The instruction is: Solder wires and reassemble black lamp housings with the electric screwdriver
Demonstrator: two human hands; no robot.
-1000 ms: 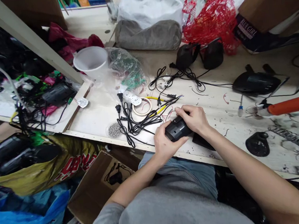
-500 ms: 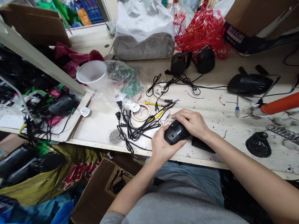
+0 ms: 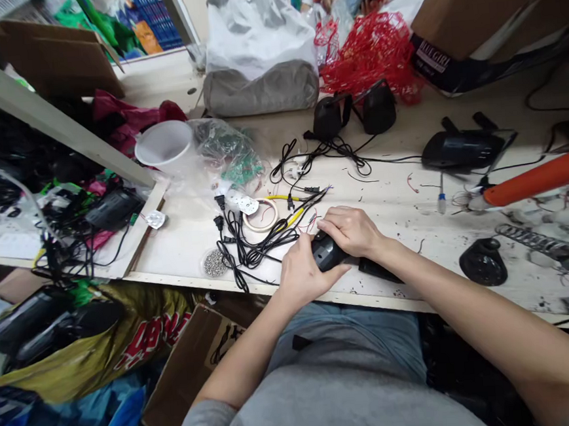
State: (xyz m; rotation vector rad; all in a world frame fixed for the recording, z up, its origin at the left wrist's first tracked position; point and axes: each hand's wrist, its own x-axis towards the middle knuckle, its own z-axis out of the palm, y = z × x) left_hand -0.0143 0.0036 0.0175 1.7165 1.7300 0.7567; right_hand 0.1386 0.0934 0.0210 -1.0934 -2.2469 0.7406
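Both hands grip a black plastic housing [image 3: 328, 255] just above the front of the workbench. My left hand [image 3: 299, 268] is closed on its left side, thumb along the near edge. My right hand [image 3: 354, 232] wraps over its top and right side, hiding much of it. Under my right wrist lies another black plastic part [image 3: 378, 270], partly covered. Left of the hands, black power cords [image 3: 262, 249] with plugs lie coiled beside a roll of tape [image 3: 261, 216] and yellow tubing [image 3: 295, 217]. A small dish of screws [image 3: 214, 263] sits near the bench edge.
A white bucket [image 3: 165, 143] and a plastic bag of green parts [image 3: 235, 152] stand farther back. On the right are an orange-handled tool [image 3: 542, 174], a screwdriver [image 3: 442, 202], a black cover [image 3: 483, 263] and a black device [image 3: 461, 149]. An open cardboard box [image 3: 183, 372] sits below the bench.
The camera view has shifted slightly. Both hands still hold the black housing, which is tilted a little differently and more covered by the fingers. At the back, another person's hand has moved.
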